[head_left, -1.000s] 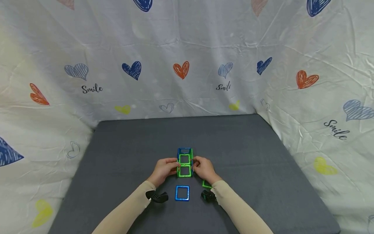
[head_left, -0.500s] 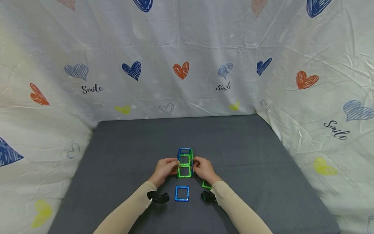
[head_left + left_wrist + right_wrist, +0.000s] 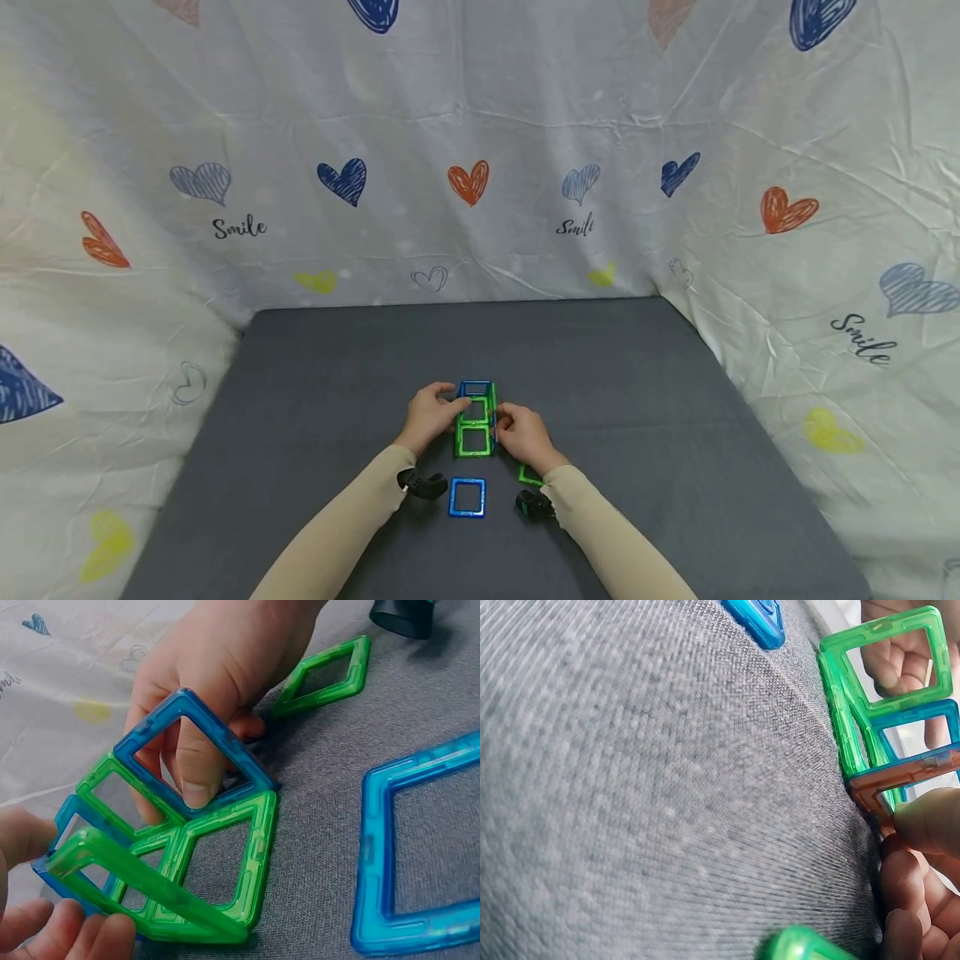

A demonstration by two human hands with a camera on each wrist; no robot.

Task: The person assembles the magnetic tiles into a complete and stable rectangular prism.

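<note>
Blue and green square magnetic tiles are joined into an open frame (image 3: 474,454), with green tiles flat at its base and others standing as walls. My right hand (image 3: 523,435) pinches a blue wall tile (image 3: 225,739) on the right side, the thumb showing through its opening in the left wrist view. On the opposite side, my left hand (image 3: 429,417) holds the far left part with thumb and curled fingers, around a leaning green tile (image 3: 142,881) and a blue tile at the back. A loose blue tile (image 3: 467,497) lies nearer the body.
Another loose green tile (image 3: 322,675) lies beside the right wrist, partly hidden by it in the head view. The dark grey cloth-covered table (image 3: 337,350) ends at a white curtain (image 3: 510,100) printed with hearts. Black cameras (image 3: 423,483) are strapped to both wrists.
My left hand has shifted farther from the body and slightly right, its thumb now over the frame's left edge. The right hand and the loose tiles stay in place.
</note>
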